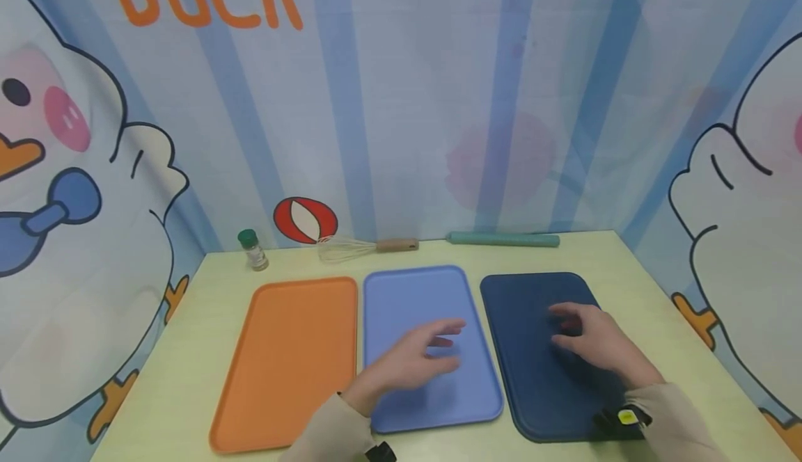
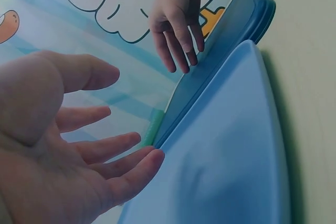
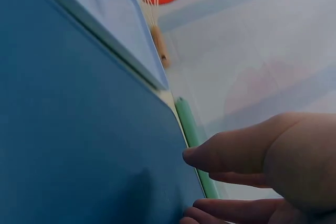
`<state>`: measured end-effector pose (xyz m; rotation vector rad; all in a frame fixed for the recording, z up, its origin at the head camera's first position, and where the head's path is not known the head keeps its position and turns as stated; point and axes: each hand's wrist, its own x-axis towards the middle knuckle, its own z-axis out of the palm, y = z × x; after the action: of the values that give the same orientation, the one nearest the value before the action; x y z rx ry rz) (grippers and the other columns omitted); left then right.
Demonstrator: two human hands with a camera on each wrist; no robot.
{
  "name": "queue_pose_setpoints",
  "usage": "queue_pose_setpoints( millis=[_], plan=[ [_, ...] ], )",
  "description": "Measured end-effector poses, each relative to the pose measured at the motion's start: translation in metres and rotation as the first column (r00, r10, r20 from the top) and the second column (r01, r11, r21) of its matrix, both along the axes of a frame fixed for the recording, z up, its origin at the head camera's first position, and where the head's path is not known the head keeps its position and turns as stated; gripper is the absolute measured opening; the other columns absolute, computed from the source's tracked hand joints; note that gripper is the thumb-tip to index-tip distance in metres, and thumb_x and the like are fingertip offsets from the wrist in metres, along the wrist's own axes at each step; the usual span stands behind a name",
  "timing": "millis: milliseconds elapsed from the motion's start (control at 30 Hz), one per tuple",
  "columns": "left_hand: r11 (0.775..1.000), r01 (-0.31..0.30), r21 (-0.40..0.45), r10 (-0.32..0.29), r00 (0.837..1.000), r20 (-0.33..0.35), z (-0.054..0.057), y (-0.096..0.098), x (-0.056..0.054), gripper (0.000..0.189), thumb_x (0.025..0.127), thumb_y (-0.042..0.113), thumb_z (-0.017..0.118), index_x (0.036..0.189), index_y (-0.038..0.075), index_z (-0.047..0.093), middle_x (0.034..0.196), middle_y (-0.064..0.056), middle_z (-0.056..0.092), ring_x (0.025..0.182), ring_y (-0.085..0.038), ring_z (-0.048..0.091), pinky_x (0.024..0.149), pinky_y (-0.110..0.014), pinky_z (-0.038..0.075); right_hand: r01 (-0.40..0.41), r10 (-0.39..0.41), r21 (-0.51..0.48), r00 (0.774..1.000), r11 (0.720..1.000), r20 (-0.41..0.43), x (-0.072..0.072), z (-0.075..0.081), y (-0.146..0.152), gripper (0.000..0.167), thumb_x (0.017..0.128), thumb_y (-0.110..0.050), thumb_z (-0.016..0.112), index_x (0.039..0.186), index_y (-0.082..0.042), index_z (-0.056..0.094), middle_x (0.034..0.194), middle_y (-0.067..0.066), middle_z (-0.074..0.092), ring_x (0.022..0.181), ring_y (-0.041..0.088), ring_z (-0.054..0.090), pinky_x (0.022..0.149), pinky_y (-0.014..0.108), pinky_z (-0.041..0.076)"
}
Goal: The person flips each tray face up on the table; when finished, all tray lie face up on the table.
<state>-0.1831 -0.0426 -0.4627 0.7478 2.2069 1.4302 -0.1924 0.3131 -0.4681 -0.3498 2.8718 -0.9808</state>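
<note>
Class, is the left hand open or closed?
The left hand is open: fingers loosely spread, gripping nothing, above the light blue tray.

The left fingers [image 1: 446, 326] hide part of the light blue tray [image 1: 413, 295], the right fingers [image 1: 567, 307] part of the dark blue tray [image 1: 523, 323]. Beyond and left of the left fingers, the jar [image 1: 256, 259] is too small to read. In the right wrist view, the right fingers partly cover the green rod [image 3: 189, 121].
</note>
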Motion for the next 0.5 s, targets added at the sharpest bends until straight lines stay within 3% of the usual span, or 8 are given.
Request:
queue_pose_setpoints(
  millis=[233, 500],
  plan=[
    [0.999, 0.034, 0.021, -0.034, 0.999, -0.010, -0.013, 0.022, 0.000, 0.058, 0.102, 0.017, 0.068, 0.157, 0.010, 0.048, 0.157, -0.011, 0.053, 0.139, -0.033, 0.056, 0.111, -0.040, 0.050, 0.114, -0.114, 0.108, 0.993, 0.988, -0.002, 0.003, -0.001, 0.027, 0.056, 0.089, -0.011, 0.081, 0.138, 0.008, 0.060, 0.134, 0.036, 0.061, 0.116, 0.052, 0.062, 0.082, 0.055, 0.059],
    [1.000, -0.006, 0.017, 0.005, 0.999, 0.047, -0.017, 0.049, -0.001, 0.058, 0.104, 0.019, 0.067, 0.159, 0.019, 0.048, 0.160, -0.003, 0.050, 0.143, -0.027, 0.052, 0.103, -0.030, 0.053, 0.175, -0.179, 0.135, 0.984, 0.975, 0.020, 0.009, -0.004, 0.050, 0.060, 0.088, -0.010, 0.081, 0.139, 0.012, 0.057, 0.142, 0.042, 0.051, 0.124, 0.062, 0.054, 0.089, 0.063, 0.056]
  ],
)
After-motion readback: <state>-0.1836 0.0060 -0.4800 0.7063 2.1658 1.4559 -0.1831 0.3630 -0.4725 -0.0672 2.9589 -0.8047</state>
